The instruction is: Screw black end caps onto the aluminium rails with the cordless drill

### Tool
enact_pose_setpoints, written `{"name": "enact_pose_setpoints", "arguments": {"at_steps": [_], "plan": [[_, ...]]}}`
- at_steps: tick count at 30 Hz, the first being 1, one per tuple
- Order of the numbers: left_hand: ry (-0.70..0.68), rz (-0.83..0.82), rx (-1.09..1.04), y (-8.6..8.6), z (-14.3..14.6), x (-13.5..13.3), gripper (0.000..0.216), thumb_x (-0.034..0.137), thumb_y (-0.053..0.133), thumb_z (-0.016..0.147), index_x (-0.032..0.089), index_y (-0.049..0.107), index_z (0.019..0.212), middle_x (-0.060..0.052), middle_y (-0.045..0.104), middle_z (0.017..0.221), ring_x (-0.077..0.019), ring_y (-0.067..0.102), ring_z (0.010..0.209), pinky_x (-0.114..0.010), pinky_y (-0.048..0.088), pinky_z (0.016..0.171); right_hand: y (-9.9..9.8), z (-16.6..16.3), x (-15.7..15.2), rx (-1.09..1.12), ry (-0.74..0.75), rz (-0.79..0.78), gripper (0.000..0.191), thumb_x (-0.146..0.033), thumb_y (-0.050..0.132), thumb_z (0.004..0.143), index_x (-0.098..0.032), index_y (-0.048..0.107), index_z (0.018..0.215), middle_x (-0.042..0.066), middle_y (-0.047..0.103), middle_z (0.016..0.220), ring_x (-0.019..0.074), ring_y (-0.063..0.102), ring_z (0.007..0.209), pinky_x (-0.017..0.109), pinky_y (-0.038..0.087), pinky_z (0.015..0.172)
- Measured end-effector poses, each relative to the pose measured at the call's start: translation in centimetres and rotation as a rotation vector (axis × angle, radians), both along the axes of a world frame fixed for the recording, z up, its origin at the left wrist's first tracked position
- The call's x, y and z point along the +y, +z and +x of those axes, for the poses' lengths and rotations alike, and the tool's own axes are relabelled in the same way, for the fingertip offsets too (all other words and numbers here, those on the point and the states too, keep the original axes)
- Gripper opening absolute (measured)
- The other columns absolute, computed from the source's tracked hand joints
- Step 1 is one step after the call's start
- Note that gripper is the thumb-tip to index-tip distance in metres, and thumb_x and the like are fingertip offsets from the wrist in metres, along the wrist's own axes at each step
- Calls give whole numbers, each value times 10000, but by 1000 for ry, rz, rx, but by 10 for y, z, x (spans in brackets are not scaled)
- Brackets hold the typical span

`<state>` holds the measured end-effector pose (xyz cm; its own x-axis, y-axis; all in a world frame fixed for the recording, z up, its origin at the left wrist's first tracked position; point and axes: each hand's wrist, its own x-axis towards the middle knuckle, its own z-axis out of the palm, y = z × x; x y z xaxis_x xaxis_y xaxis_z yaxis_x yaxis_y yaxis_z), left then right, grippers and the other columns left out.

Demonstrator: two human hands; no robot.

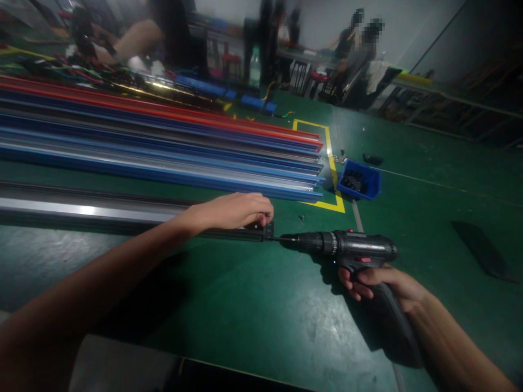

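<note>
My right hand is wrapped around the handle of a black cordless drill, held level on its side of the green table. The drill's long bit points left and meets the black end piece of a long dark metal profile. Over that same end my left hand is closed, its fingers curled down onto the profile; the fingertips are partly hidden. A small screw lies on the table just beyond the bit.
Blue and red profiles lie side by side beyond my hands, ends inside a yellow tape outline. A blue bin holds dark small parts. A black flat object lies right. Other people stand in the background, one handling things at the upper left.
</note>
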<state>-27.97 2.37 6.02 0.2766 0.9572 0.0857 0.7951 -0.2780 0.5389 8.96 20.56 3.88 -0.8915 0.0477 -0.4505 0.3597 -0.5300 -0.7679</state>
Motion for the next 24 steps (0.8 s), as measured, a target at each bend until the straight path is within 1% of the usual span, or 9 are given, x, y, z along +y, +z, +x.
{"name": "enact_pose_setpoints", "arguments": {"at_steps": [3,8,15,19,21,24], "plan": [[-5,-8,8,1,0,0,211,218,470,1012,242,679,997,-17,681,1037,-172,592,992,-291,417,849,0,0,0,-11,1,-4,250,-270,775,803,-116,808,997,85,718,847,89,527,571,248,557,693],[-8,-3,5,2,1,1,228,212,459,1008,233,685,993,-27,683,1033,-177,594,984,-299,422,856,0,2,0,-7,0,-19,245,-252,768,817,-99,800,1005,92,714,850,92,553,584,247,563,699],[-12,-7,2,1,0,1,221,210,465,1004,238,683,988,-24,682,1030,-174,593,973,-295,421,839,0,1,1,-14,2,-19,238,-250,772,819,-98,801,1000,100,731,900,86,566,582,244,569,687],[-6,-12,-10,0,-1,1,217,197,474,994,244,686,988,-14,682,1026,-166,596,964,-294,422,835,1,0,0,19,19,-40,281,-258,763,834,-80,792,1049,111,742,916,104,616,637,252,572,745],[-7,-2,-25,-1,-1,1,216,187,486,980,246,693,986,-13,683,1016,-162,599,947,-294,426,831,2,0,-1,43,21,-48,322,-256,760,836,-84,783,1108,126,751,987,131,663,713,270,575,805],[-8,6,-36,-3,-1,1,223,176,490,969,247,701,982,-11,683,1010,-158,603,936,-291,427,823,3,0,0,55,24,-46,375,-220,744,836,-107,767,1193,156,735,1180,172,710,824,304,581,860]]}}
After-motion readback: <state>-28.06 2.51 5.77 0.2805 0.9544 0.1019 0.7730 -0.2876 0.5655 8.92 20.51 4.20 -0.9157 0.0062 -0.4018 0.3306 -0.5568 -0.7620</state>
